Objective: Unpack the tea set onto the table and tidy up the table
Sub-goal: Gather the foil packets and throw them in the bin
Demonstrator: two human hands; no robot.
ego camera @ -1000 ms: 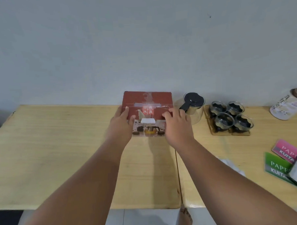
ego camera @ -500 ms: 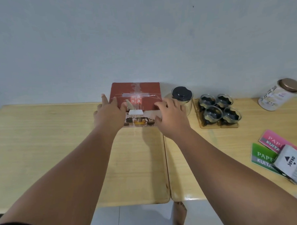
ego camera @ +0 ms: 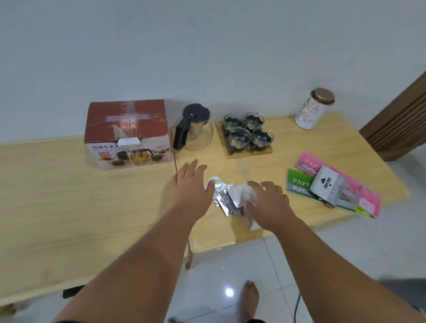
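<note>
The red tea-set box (ego camera: 127,134) stands closed at the back of the wooden table (ego camera: 62,204), against the wall. Right of it are a glass teapot (ego camera: 193,128) with a black lid and handle, and several glass cups (ego camera: 247,133) on wooden coasters. A pile of crumpled silvery wrapping (ego camera: 229,197) lies near the table's front. My left hand (ego camera: 192,186) hovers flat with fingers spread at the pile's left edge. My right hand (ego camera: 267,203) rests on the pile's right side, fingers bent over it; whether it grips the wrapping I cannot tell.
A white jar with a bronze lid (ego camera: 313,109) stands at the back right. Pink and green receipt books (ego camera: 335,187) with a white stamp-pad box (ego camera: 326,182) lie at the right edge. A wooden slatted panel (ego camera: 405,118) is at far right. Tiled floor and my feet show below.
Both hands have let go of the red box and come back toward the front of the table, down to the silvery wrapping. The view has shifted right and downward.
</note>
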